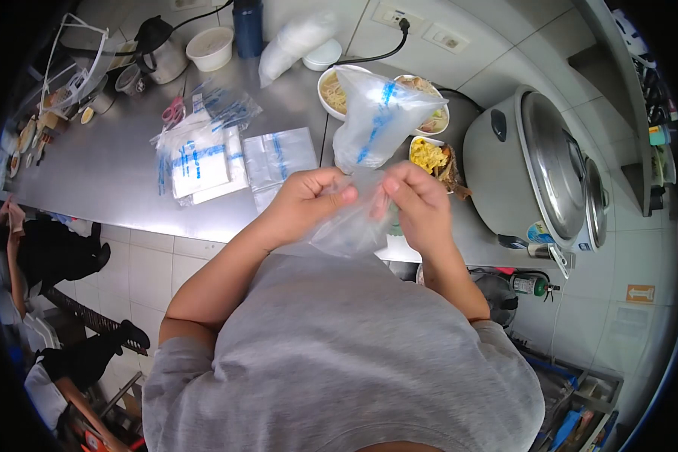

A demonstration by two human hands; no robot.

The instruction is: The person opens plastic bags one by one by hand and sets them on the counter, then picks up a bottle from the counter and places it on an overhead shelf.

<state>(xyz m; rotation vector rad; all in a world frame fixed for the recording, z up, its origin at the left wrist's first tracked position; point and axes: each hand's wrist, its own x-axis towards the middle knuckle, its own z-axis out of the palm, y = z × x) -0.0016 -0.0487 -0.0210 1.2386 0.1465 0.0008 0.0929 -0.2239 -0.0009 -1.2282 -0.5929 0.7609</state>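
The left hand pinches clear film between thumb and forefinger, and the right hand grips it opposite, its fingers closed with little gap. The film belongs to a blue-printed plastic bag, whose puffed part stands over the bench beyond the hands while loose film spreads toward the person's shirt; whether it holds anything cannot be told. Behind it, a white bowl holds pale noodles, and a second bowl, partly covered by the bag, holds mixed food. Just beside the right hand, a white dish carries yellow egg-like food and browned pieces. The large rice cooker at right is lidded, its contents hidden. Flat printed bags lie to the left.
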